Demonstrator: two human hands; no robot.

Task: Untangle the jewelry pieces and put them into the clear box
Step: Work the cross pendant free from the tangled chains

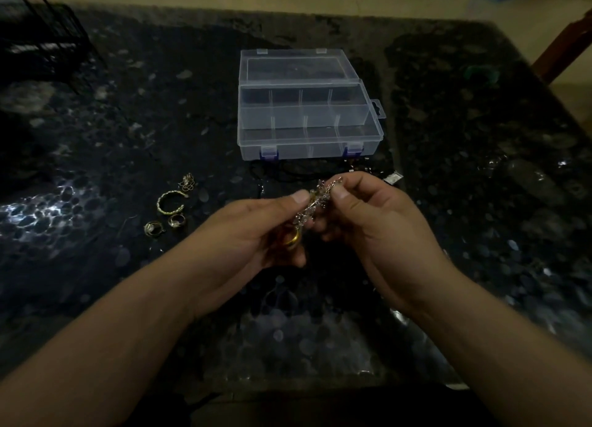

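Head view: left hand (256,231) and right hand (368,221) both pinch a tangled silver chain (315,202).

One head-worn camera looks forward and down, close over the dark table (480,170).

No words, numbers or signs can be read on anything here; the picture is too dark and blurry.
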